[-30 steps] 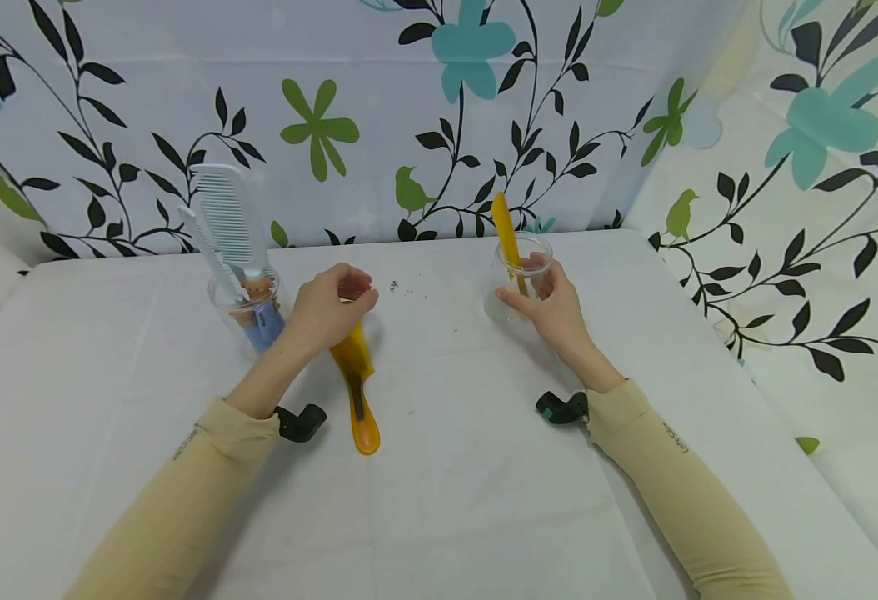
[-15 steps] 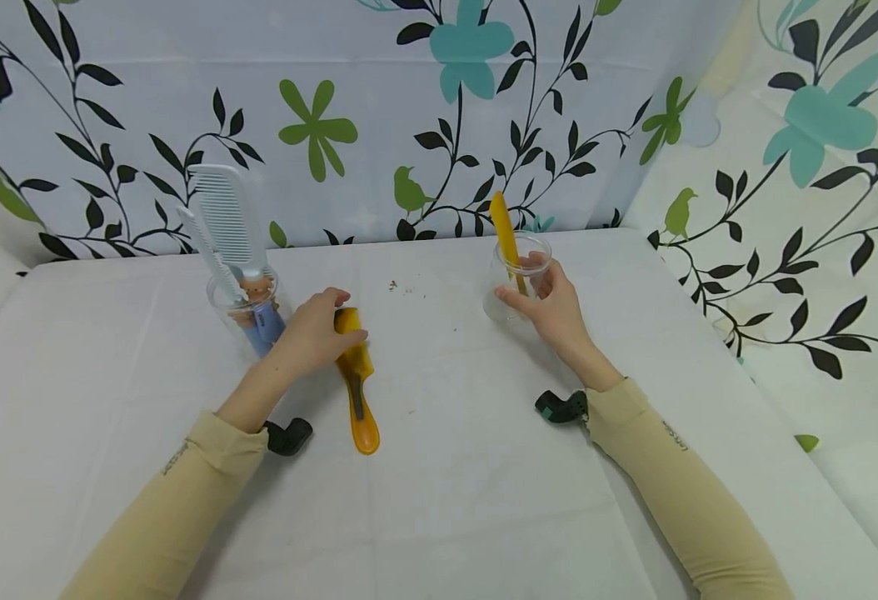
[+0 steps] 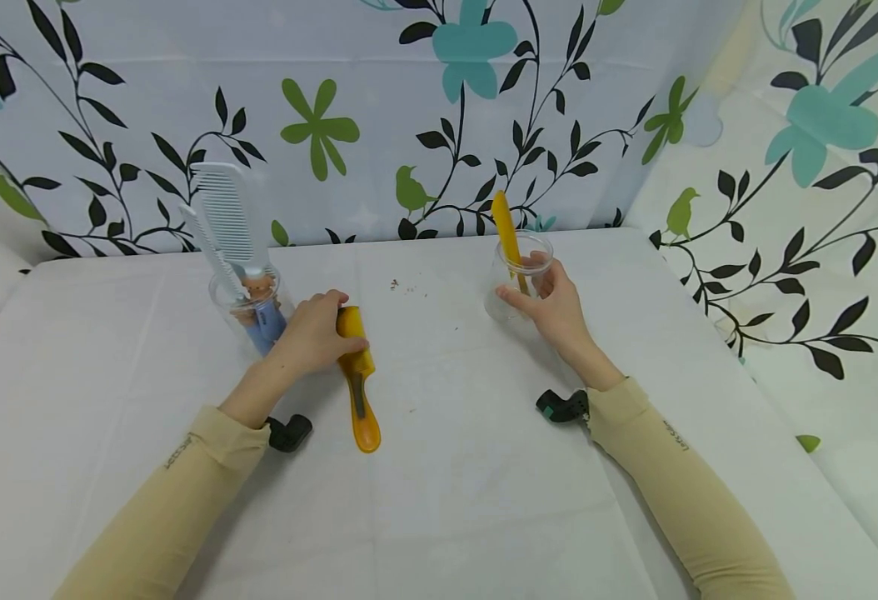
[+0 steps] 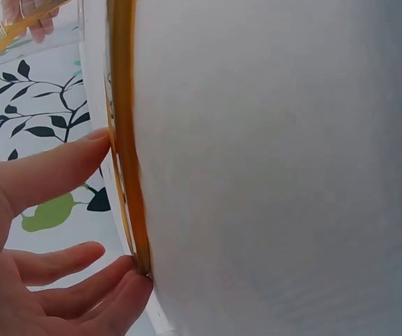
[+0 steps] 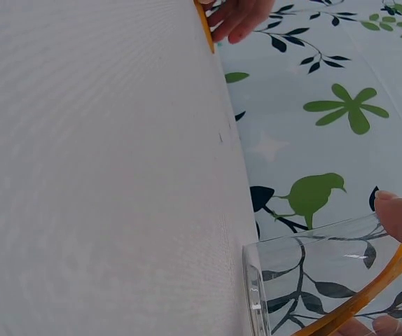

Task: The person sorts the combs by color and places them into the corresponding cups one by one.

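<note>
A flat orange-yellow paddle-shaped thing (image 3: 364, 358) with a slim handle lies on the table, its handle toward me. My left hand (image 3: 311, 333) touches its far part: in the left wrist view the thumb (image 4: 92, 150) meets its upper face and the fingertips meet its end. On the right, my right hand (image 3: 551, 308) grips a clear jar (image 3: 501, 304) that stands upright on the table. A yellow comb (image 3: 506, 229) leans in that jar, its top rising above the rim; in the right wrist view it slants behind the clear wall.
At the back left stands another clear jar (image 3: 221, 304) holding pale blue combs (image 3: 227, 212) with brown and blue handles. Small dark crumbs (image 3: 394, 285) lie on the white table (image 3: 469, 467) between the hands. A patterned cloth (image 3: 364, 200) hangs behind.
My left hand has come down and back, from above the far end of the paddle-shaped thing to touching it. The right hand and its jar have stayed put.
</note>
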A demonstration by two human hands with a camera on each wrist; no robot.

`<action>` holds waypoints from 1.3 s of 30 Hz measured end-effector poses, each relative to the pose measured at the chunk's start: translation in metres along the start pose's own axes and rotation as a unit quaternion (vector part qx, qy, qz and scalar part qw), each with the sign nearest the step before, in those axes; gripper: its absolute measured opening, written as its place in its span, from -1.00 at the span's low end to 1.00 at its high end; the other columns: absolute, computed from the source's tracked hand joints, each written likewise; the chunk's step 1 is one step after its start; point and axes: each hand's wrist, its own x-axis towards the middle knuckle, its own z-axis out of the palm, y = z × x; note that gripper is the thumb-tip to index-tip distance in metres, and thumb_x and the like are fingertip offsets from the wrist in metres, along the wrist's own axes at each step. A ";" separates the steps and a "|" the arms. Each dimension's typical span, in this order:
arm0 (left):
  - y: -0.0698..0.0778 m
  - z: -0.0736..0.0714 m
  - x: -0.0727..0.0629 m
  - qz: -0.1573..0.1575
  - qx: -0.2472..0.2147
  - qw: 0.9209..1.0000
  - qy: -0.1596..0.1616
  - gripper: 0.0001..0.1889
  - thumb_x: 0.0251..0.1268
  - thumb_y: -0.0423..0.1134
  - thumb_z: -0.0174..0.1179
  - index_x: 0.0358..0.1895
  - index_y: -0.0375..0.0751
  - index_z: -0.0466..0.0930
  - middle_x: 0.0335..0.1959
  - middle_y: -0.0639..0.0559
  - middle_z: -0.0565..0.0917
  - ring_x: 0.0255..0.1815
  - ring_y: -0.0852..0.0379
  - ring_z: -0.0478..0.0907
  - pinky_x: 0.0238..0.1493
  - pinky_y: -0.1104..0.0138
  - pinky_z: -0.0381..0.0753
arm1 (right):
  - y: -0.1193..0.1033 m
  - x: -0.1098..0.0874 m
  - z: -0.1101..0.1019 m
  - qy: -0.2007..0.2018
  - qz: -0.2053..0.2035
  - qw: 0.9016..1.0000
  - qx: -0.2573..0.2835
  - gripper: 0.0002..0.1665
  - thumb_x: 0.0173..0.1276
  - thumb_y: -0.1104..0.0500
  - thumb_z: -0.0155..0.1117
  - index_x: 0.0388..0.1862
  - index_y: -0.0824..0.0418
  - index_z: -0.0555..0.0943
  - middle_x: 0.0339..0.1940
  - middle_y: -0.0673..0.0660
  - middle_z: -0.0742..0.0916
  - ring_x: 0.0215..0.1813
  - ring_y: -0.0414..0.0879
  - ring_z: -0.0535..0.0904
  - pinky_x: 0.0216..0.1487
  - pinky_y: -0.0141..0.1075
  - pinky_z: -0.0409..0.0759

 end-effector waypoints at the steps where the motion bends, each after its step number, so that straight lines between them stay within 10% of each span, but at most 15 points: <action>1: 0.000 0.000 0.000 -0.001 0.005 1.000 0.000 -0.24 0.28 -0.13 0.35 0.39 -0.51 0.24 0.22 -0.47 0.45 0.19 -0.37 0.39 0.26 -0.12 0.44 | 0.000 0.000 0.000 0.000 0.000 1.000 0.001 -0.02 0.27 -0.12 0.45 0.52 0.17 0.20 0.51 0.08 0.42 0.59 0.02 0.19 0.61 -0.11 0.14; 10: 0.005 0.000 0.003 -0.011 0.054 0.998 -0.010 -0.22 0.31 -0.08 0.35 0.37 -0.56 0.25 0.21 -0.56 0.37 0.21 -0.43 0.32 0.26 -0.14 0.42 | 0.002 0.001 0.000 0.005 -0.002 1.000 0.003 0.01 0.24 -0.17 0.47 0.51 0.16 0.21 0.48 0.06 0.45 0.58 0.00 0.22 0.60 -0.13 0.17; 39: 0.004 -0.001 0.022 -0.054 -0.003 0.998 -0.032 -0.18 0.16 0.04 0.43 0.31 -0.52 0.39 0.14 -0.42 0.50 0.22 -0.32 0.31 0.24 -0.08 0.43 | 0.004 0.002 0.000 0.003 -0.007 1.000 -0.001 -0.03 0.27 -0.16 0.45 0.50 0.14 0.22 0.50 0.07 0.42 0.60 0.04 0.18 0.61 -0.08 0.15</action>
